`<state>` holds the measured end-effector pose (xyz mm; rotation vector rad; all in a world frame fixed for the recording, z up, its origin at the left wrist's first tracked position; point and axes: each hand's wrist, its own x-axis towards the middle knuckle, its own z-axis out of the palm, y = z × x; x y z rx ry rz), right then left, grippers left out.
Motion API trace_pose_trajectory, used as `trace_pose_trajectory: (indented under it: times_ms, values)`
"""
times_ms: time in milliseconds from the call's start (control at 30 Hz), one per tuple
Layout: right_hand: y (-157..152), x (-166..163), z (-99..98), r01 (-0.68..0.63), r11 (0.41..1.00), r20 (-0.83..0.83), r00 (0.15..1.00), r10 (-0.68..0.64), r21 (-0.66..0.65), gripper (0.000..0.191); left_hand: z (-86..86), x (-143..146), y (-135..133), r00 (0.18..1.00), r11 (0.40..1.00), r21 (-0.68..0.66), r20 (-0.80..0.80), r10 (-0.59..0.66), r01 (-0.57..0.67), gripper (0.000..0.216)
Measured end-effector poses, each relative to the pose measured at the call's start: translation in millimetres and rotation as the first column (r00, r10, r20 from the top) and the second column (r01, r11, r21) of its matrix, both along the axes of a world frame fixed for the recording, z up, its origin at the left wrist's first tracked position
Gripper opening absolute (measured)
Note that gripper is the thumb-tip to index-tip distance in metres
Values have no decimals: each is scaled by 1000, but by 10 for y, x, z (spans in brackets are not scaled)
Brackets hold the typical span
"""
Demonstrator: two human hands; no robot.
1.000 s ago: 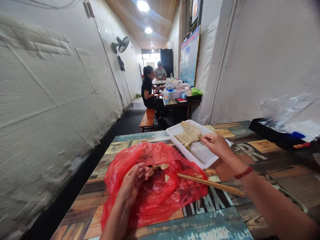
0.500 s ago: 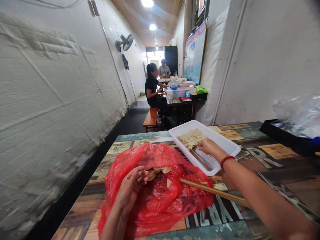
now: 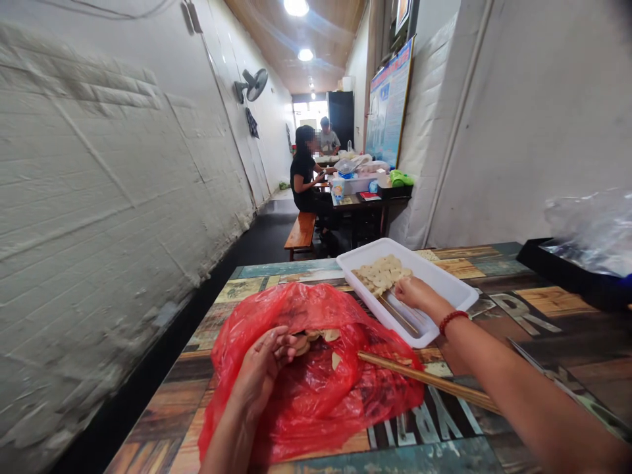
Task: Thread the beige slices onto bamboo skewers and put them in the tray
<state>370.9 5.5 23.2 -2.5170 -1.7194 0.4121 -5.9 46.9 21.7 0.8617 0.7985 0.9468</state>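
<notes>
My left hand point(image 3: 269, 362), palm turned inward and fingers loosely curled, rests at the mouth of a crumpled red plastic bag point(image 3: 296, 401). Its fingertips are beside pale round slices point(image 3: 301, 343) inside the bag, and I see nothing held between them. My right hand point(image 3: 413, 293) reaches into a white plastic tray point(image 3: 451, 289) with its fingers closed; what they grip is hidden. Beside it, a layer of pale slices point(image 3: 380, 273) covers the tray's far left part. Thin wooden skewers point(image 3: 399, 315) stick out from these slices below my hand.
A bundle of wooden sticks point(image 3: 429, 380) lies across the bag onto the patterned table point(image 3: 168, 395). At right stands a black tray point(image 3: 557, 266) with clear plastic. Farther off, a person point(image 3: 309, 178) sits on a bench point(image 3: 301, 232) at another table; another person point(image 3: 327, 138) is behind.
The whole view has shifted slightly, moving everything a little to the right. Both hands keep nearly the same places at the bag and in the tray.
</notes>
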Motion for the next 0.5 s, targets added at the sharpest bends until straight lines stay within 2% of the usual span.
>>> trace_pose_trajectory:
  times_ms: [133,233,367,467,500]
  values:
    - [-51,-33,33,4,995,-12,1000,-3,98,27,-24,-13,31,1000,1000,-14,1,-6,6,43]
    - [-144,-40,151,24,969,-7,1000,-23,245,20,-32,-16,34,1000,1000,-18,12,7,-7,43]
    - [-422,-126,377,62,893,-19,998,-60,445,30,-43,-8,3,1000,1000,-11,22,5,-5,42]
    - [-769,-343,492,58,845,-64,998,-28,532,38,-50,0,-25,999,1000,-5,33,-9,9,40]
    - [-897,-445,500,61,801,-128,992,20,595,37,-52,1,-33,999,1000,-1,41,-15,15,39]
